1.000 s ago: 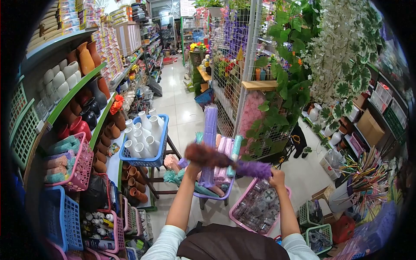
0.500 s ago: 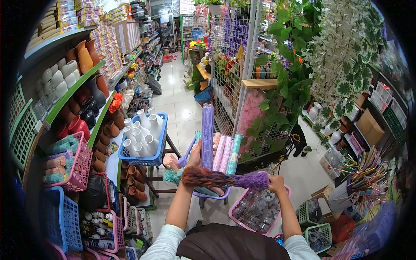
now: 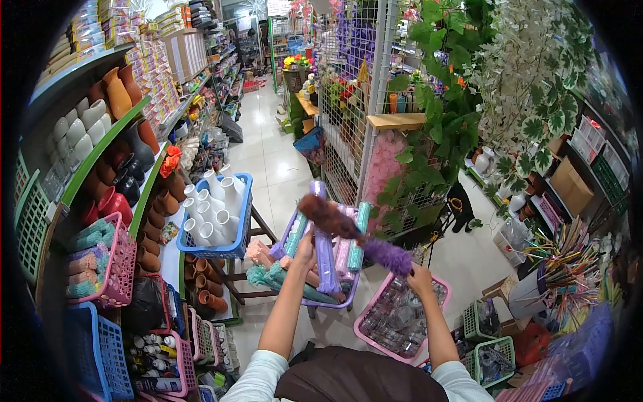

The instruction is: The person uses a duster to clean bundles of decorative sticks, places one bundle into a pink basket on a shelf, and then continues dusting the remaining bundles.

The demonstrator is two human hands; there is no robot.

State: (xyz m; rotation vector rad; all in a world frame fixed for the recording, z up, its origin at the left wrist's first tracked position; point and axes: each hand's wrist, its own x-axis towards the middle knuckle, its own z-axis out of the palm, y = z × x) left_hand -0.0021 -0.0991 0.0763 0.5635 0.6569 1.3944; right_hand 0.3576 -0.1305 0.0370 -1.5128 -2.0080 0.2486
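A long purple plastic-wrapped roll [image 3: 326, 264] is in my left hand [image 3: 306, 250], which grips its left side above a purple basket [image 3: 293, 226]. My right hand [image 3: 420, 279] is closed around the end of a fluffy duster [image 3: 390, 257], purple near the hand and brown toward the far tip. The duster slants up to the left across the roll, hiding part of it, and its brown end is blurred. Pink rolls [image 3: 343, 253] and a teal roll [image 3: 362, 228] lie in the basket below. Peach and teal bundles [image 3: 268, 276] stick out at its left side.
A blue basket of white vases [image 3: 214, 251] stands on a stool to the left. Beside my right arm, a pink basket [image 3: 362, 328] on the floor holds clear plastic items. Shelves of pots [image 3: 144, 161] line the left; a wire grid [image 3: 348, 100] with hanging greenery rises ahead.
The purple roll has come down lower and toward me. The duster has swung from nearly level to slanting, its brown end now higher and farther away.
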